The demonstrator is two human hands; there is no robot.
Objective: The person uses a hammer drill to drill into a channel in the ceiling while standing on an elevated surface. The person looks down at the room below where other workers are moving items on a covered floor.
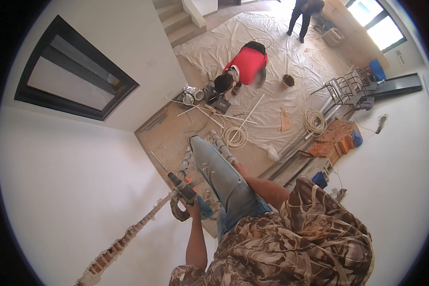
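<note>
My left hand [193,209] is wrapped round the handle of a rotary hammer [185,189]. The tool is dark grey with a blue-green part, and its long thin bit [159,162] points away toward the far left, close to the wall. My right hand [240,169] is closed on a spattered grey-white rail [222,144], which looks like part of a ladder; the fingers are partly hidden. Between my hands is my leg in pale, dusty jeans [219,167]. Beside the hammer, a rough chased groove [117,248] with bare brick runs along the white wall.
A person in red [248,64] bends over tools on a plastic sheet [271,38]; another person [304,16] stands farther off. Coiled white pipe [235,137], a bucket [288,81], stacked bricks [336,138] and metal frames [343,90] lie around. A dark-framed window [105,113] is at left.
</note>
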